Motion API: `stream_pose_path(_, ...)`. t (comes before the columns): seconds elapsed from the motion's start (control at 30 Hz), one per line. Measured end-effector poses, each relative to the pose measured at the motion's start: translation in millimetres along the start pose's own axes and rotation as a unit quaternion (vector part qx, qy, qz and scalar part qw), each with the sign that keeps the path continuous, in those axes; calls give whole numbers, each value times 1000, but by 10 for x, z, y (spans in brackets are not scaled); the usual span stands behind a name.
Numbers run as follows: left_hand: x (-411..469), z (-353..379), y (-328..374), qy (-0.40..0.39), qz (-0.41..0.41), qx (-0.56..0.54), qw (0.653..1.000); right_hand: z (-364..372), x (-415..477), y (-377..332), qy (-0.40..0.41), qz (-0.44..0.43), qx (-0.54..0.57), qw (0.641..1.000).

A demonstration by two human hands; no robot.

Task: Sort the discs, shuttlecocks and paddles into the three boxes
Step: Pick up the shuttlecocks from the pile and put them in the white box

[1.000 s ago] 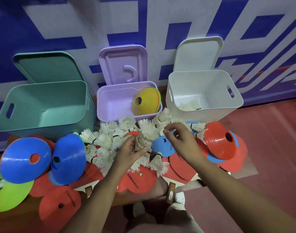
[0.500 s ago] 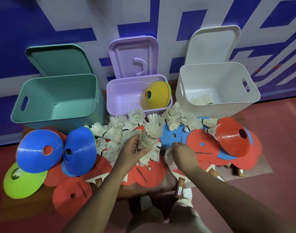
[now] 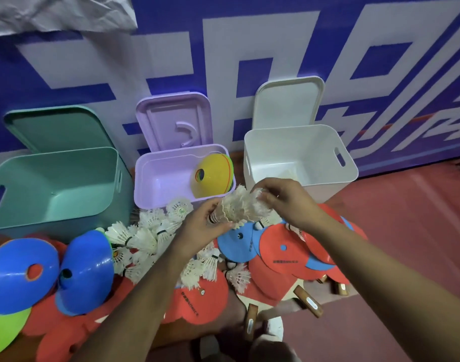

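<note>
The left hand [image 3: 203,228] is curled round the cork end of a nested stack of white feather shuttlecocks [image 3: 238,208], held just above the heap, near the front of the boxes. The right hand [image 3: 286,202] pinches the stack's far, feathered end; its fingertips are buried in the feathers, so how many grip it is unclear.

Along the far wall stand three open boxes. A teal plastic box [image 3: 67,178] is on the left. In the middle is a lilac plastic box [image 3: 166,176] holding a tilted stack of cone discs, yellow disc [image 3: 213,176] outermost. On the right is a white plastic box [image 3: 289,150] whose contents are mostly hidden behind the right hand; only a pale patch shows.

Loose white shuttlecocks [image 3: 150,232] lie in a heap under the left forearm. Red and blue flat paddles [image 3: 276,254] overlap to the right, partly covered by the right forearm, some wooden handles [image 3: 307,302] poking out near. At near left lie two blue cone discs [image 3: 22,270], with a lime green disc [image 3: 4,329] cut off by the frame edge.
</note>
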State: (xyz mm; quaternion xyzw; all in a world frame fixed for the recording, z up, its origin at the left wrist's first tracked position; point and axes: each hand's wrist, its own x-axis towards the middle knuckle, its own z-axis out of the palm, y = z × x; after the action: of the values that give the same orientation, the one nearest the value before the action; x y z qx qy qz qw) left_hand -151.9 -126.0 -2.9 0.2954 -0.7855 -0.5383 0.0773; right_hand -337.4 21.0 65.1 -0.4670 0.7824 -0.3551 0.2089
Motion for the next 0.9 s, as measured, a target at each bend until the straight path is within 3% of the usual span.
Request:
stream_pose_path(0.1, 168, 114, 203, -8, 26, 50, 998, -111, 58, 159, 44, 29, -17, 998)
stream_pose_path(0.2, 343, 233, 401, 16, 34, 46, 998, -339, 86, 254, 99, 72, 80, 989)
stream_pose_path(0.4, 920, 460, 814, 39, 76, 64, 994, -934, 224, 508, 9, 111, 228, 967)
stream_pose_path(0.53, 1455, 653, 926, 30, 78, 101, 991, -1157, 434, 842, -3, 102, 83, 991)
stream_pose_path(0.6, 1675, 762, 938, 14, 73, 117, 990, -1207, 548, 1061, -19, 115, 81, 990)
stream_pose_path(0.7, 1918, 884, 864, -45, 46, 150, 987, -1216, 692, 1398, -56, 145, 100, 983)
stream_pose_path(0.8, 2092, 1003, 765, -125, -1, 203, 971, -1154, 847, 1725, -65, 124, 15, 990)
stream_pose_path(0.9, 2179, 1132, 695, -151, -26, 242, 958, -1013, 970, 1999, -108, 102, -53, 988)
